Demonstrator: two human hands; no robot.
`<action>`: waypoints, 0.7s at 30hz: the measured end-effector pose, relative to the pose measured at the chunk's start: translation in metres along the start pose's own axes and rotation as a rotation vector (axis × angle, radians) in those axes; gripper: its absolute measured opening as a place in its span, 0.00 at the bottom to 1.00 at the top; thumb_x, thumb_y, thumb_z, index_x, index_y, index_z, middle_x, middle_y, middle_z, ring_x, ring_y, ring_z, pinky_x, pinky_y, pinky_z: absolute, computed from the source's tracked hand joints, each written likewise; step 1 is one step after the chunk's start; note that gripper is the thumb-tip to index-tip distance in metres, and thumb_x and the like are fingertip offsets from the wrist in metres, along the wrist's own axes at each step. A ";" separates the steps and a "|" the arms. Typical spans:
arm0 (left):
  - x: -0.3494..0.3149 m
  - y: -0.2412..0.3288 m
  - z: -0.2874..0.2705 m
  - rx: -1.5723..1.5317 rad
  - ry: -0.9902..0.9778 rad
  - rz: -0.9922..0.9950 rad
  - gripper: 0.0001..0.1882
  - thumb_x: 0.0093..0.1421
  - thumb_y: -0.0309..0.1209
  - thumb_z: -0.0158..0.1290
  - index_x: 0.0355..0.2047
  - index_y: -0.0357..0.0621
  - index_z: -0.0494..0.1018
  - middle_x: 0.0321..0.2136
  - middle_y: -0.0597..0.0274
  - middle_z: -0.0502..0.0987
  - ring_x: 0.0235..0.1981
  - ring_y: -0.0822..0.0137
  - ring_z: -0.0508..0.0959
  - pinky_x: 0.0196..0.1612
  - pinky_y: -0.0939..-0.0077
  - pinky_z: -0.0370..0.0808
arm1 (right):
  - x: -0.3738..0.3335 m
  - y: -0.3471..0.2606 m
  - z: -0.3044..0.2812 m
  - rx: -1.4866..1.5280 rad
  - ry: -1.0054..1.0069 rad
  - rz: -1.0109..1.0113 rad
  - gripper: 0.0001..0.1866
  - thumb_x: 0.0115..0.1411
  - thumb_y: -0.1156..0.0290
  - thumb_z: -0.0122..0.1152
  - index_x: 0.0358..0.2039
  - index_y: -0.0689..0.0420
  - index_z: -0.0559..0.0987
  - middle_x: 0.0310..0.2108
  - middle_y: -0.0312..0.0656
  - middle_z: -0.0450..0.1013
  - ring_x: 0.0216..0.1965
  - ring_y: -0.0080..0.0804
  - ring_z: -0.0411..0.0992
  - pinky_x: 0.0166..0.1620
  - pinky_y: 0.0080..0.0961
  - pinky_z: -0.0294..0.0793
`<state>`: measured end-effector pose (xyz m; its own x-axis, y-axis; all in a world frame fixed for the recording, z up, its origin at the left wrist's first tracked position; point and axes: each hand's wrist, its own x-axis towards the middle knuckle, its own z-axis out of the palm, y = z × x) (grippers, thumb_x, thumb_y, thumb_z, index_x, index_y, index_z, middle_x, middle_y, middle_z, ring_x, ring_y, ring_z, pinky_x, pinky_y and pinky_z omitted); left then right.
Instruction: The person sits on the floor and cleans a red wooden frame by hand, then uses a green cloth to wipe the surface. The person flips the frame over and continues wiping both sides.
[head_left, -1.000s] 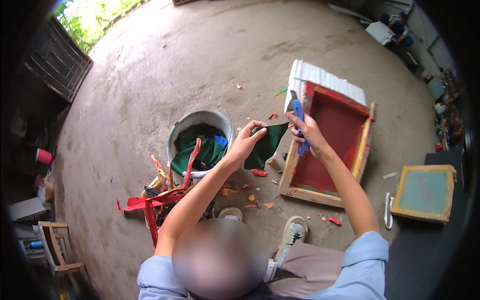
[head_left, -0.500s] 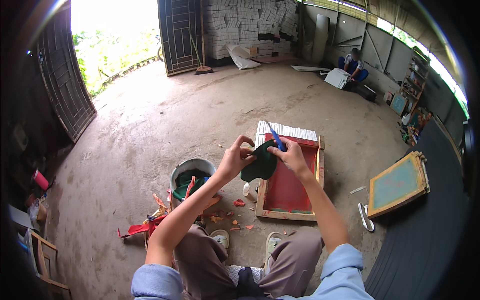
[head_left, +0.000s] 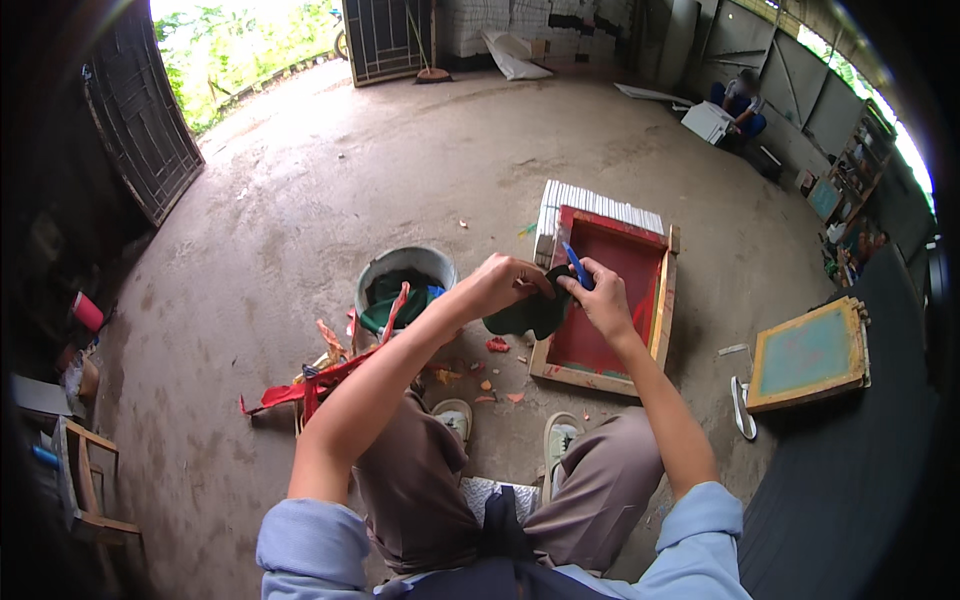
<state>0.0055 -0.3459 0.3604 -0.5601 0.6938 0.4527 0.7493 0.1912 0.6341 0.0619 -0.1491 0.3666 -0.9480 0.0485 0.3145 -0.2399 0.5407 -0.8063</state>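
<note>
Over the near-left side of a red screen-printing frame [head_left: 655, 335], both of my hands hold a dark green piece of cloth [head_left: 522, 318]. My left hand [head_left: 503, 284] is closed on the cloth's upper edge, with its fingertips partly hidden. My right hand [head_left: 604, 302] pinches the cloth's right corner. A slim blue tool [head_left: 577, 265] also sits in my right hand, its blue end pointing up and away; its exact kind is unclear. The frame rests against a stack of white slabs or sheets [head_left: 605, 205].
Left of the frame stands a grey bucket [head_left: 447, 262] holding dark and green cloth. Red and yellow scraps [head_left: 285, 395] lie beside it, with small bits near my shoes. A green-yellow screen frame [head_left: 810, 350] leans at right. Another person [head_left: 740, 105] crouches at the far right.
My view has tilted down, so the scene sits higher. My left hand has moved closer to the right one, and the cloth hangs more bunched between them. The blue tool is more upright.
</note>
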 end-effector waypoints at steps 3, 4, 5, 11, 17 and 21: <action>0.002 0.000 0.004 0.004 -0.049 0.041 0.08 0.53 0.24 0.57 0.34 0.47 0.81 0.31 0.58 0.81 0.31 0.61 0.81 0.36 0.70 0.77 | -0.002 0.010 0.001 0.022 -0.009 0.059 0.13 0.54 0.66 0.65 0.33 0.64 0.77 0.20 0.42 0.73 0.18 0.22 0.72 0.23 0.23 0.69; 0.000 0.001 0.002 0.003 -0.066 0.008 0.08 0.53 0.26 0.57 0.34 0.46 0.82 0.31 0.57 0.81 0.31 0.63 0.81 0.36 0.71 0.77 | -0.003 0.009 0.002 -0.003 -0.008 0.079 0.13 0.55 0.66 0.65 0.33 0.64 0.77 0.20 0.42 0.74 0.19 0.24 0.72 0.23 0.24 0.69; -0.001 -0.003 0.003 -0.006 -0.058 -0.028 0.08 0.53 0.26 0.57 0.34 0.46 0.81 0.31 0.57 0.82 0.31 0.63 0.81 0.36 0.71 0.77 | -0.003 0.010 0.004 -0.029 -0.008 0.098 0.13 0.55 0.66 0.65 0.33 0.64 0.77 0.21 0.43 0.74 0.19 0.25 0.73 0.24 0.25 0.69; -0.006 -0.011 -0.007 0.000 0.151 -0.180 0.10 0.50 0.25 0.59 0.34 0.46 0.81 0.28 0.52 0.81 0.29 0.60 0.82 0.35 0.70 0.77 | -0.004 0.030 -0.004 -0.262 0.140 -0.078 0.16 0.64 0.59 0.53 0.33 0.62 0.71 0.16 0.50 0.65 0.17 0.45 0.66 0.24 0.35 0.64; -0.010 -0.010 -0.023 0.023 0.213 -0.295 0.13 0.50 0.25 0.60 0.39 0.49 0.80 0.25 0.52 0.80 0.25 0.65 0.79 0.33 0.72 0.76 | -0.021 0.007 -0.007 -0.660 -0.065 -0.245 0.17 0.64 0.55 0.51 0.32 0.59 0.71 0.17 0.50 0.71 0.22 0.49 0.74 0.26 0.41 0.71; -0.007 -0.011 -0.018 0.060 0.200 -0.308 0.14 0.51 0.26 0.61 0.40 0.49 0.80 0.22 0.55 0.78 0.23 0.68 0.76 0.32 0.73 0.75 | -0.022 0.015 0.000 -0.854 -0.057 -0.484 0.14 0.62 0.57 0.54 0.33 0.56 0.73 0.17 0.44 0.71 0.20 0.42 0.74 0.27 0.35 0.74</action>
<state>-0.0054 -0.3658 0.3618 -0.8159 0.4494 0.3638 0.5511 0.4138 0.7246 0.0788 -0.1417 0.3475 -0.8014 -0.3669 0.4724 -0.3944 0.9179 0.0437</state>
